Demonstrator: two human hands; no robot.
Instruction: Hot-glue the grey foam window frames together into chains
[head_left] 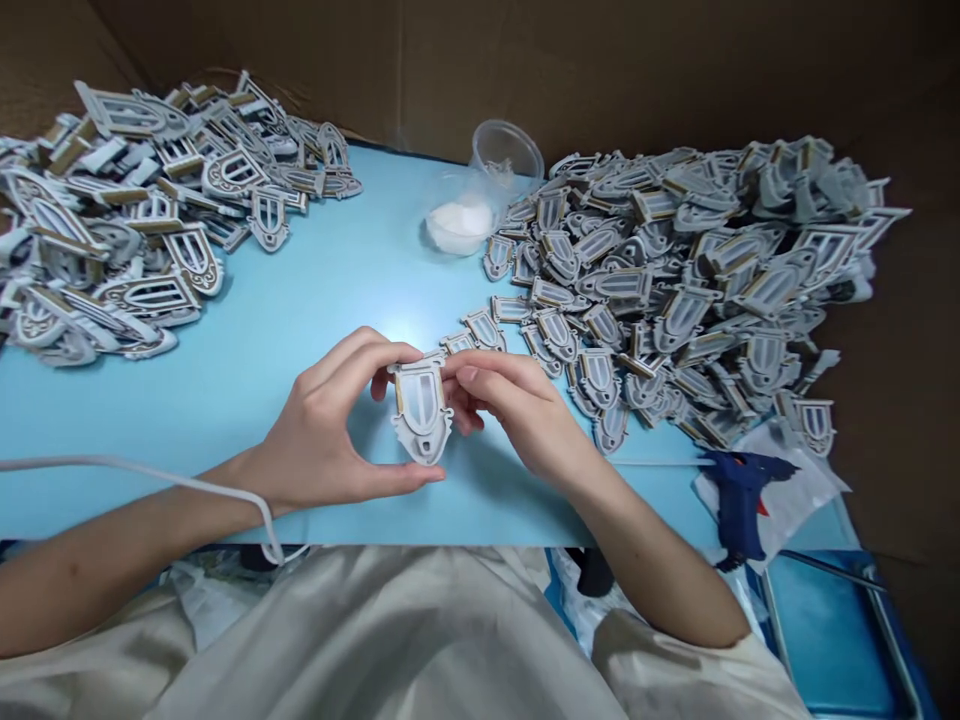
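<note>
A small grey, window-shaped plastic piece (421, 410) with a pointed end and tan side edges is held just above the blue tabletop (300, 290). My left hand (334, 425) grips it between the thumb at the pointed end and a finger at the flat end. My right hand (514, 405) is closed at the piece's right side, thumb and index finger pinched together near its upper corner. Whether anything small sits in that pinch is hidden. Just behind my right fingers lie a few similar grey pieces (484, 330).
Heaps of pieces stand at the left (150, 220) and right (675, 270). Between them are a clear plastic cup (506, 150) and a cup of white material (459, 222). A blue glue gun (742, 500) lies at right on white paper. A white cable (187, 482) crosses my left wrist. Cardboard walls surround the table.
</note>
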